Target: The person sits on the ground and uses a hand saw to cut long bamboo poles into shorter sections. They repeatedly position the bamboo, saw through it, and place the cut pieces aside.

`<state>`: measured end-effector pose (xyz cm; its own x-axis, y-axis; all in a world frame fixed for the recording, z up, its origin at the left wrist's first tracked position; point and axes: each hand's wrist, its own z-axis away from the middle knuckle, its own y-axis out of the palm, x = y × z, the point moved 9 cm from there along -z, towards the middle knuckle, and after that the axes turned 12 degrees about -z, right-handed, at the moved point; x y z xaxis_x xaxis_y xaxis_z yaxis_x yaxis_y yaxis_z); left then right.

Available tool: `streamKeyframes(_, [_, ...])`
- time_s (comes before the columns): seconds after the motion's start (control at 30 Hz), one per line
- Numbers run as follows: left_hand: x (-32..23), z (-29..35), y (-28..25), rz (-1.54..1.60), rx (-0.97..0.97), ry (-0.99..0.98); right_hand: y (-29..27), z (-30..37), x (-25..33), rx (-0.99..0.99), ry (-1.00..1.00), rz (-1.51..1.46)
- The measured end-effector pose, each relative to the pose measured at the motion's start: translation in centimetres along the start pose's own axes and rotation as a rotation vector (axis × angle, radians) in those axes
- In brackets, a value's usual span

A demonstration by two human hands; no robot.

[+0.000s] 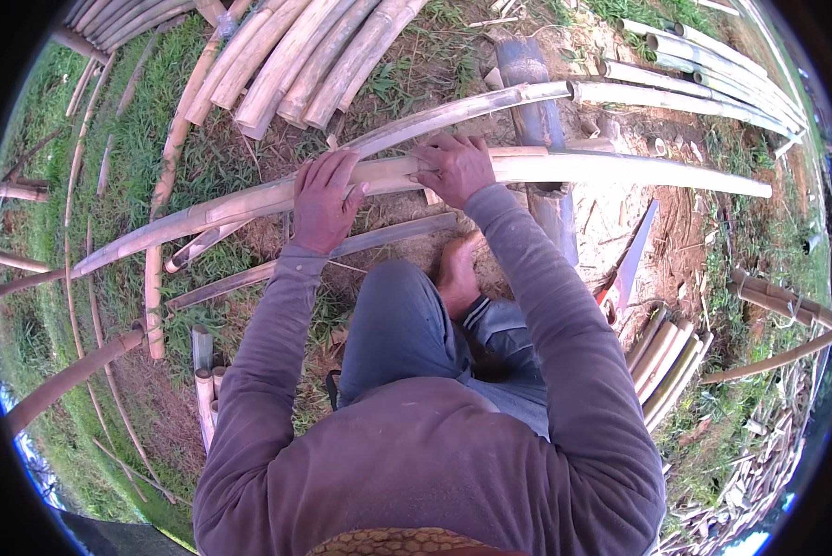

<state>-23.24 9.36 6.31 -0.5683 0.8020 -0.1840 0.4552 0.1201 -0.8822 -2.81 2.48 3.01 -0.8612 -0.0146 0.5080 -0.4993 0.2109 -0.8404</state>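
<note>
Our left hand (323,199) loosely grips the long bamboo pole (393,174), thumb apart; our right hand (455,170) curls tighter over it. The handsaw (630,259) rests right of them; beyond the left, cut bamboo lengths (306,65) look finished, this pole apparently not yet.

Long tan bamboo pole (221,208): woody, smooth, v. shiny nr rt end. Dark gray round log (553,227): wood, mostly matt. Flat gray saw blade (632,259): metal, smooth, bit shiny; red handle (606,299) looks plastic. Purple-gray long-sleeve shirt (434,454): soft matt cloth. Blue jeans (388,320): matt cloth. Brown ground (680,227): rough dirt.
</note>
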Motion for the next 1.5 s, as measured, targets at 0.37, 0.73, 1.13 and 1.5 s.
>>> streamKeyframes(0.37, [-4.1,-2.2,4.8,-0.073,0.237,0.209,-3.8,4.8,0.5,-0.183,0.013,-0.008])
streamKeyframes(0.73, [-5.6,-2.9,5.2,-0.117,0.219,0.315,-11.8,53.1,-23.4,0.307,1.425,0.113])
streamKeyframes(1.13, [-6.7,-3.6,4.4,-0.209,0.230,0.317,-5.7,57.1,-27.1,0.079,1.259,0.197])
streamKeyframes(1.5, [-4.5,-1.8,5.4,-0.221,0.187,0.271,-17.9,53.8,-20.1,-0.812,1.132,-0.174])
